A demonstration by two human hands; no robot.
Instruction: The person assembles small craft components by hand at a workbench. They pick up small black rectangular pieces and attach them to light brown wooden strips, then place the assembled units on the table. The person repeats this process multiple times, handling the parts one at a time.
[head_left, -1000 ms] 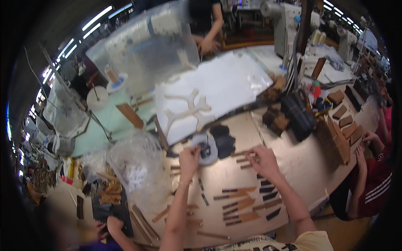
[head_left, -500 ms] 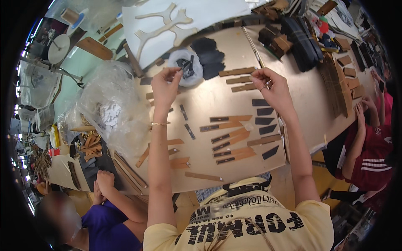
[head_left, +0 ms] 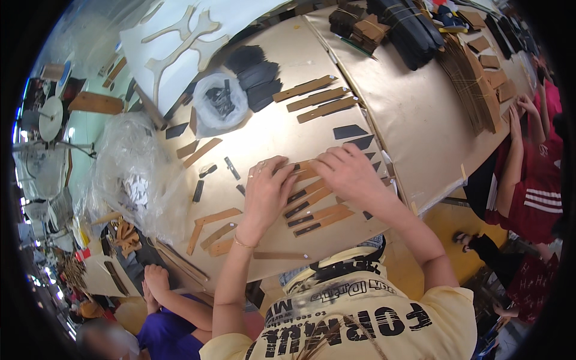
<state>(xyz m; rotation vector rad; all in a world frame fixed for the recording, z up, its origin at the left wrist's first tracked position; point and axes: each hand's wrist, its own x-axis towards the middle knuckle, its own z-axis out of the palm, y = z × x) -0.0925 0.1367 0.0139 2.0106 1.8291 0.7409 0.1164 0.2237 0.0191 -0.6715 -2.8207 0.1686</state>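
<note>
A tan leather strip [head_left: 306, 172] with a small dark piece near its left end lies between my hands, at the top of a column of similar strips. My left hand [head_left: 268, 187] is closed, its fingertips pinching the strip's left end by the dark piece. On the other end, the fingers of my right hand [head_left: 347, 174] are bent and pressed onto the leather. Below them are several tan strips [head_left: 327, 213] bearing dark pieces. Loose narrow dark pieces [head_left: 231, 168] lie left of my left hand. Dark pointed leather pieces [head_left: 350, 131] sit beyond my right hand, which partly covers that row.
A plastic bag [head_left: 207, 123] of black pieces stands beside stacked black leather [head_left: 253, 78]. Brown strips [head_left: 327, 108] lie at the far side. Clear plastic [head_left: 135, 174] bulges at left. Co-workers' hands rest by the table's left [head_left: 157, 280] and right [head_left: 515, 120] edges.
Both hands have come down and nearer, from above the far part of the table to the tan strips. They have drawn closer together. The view has shifted too.
</note>
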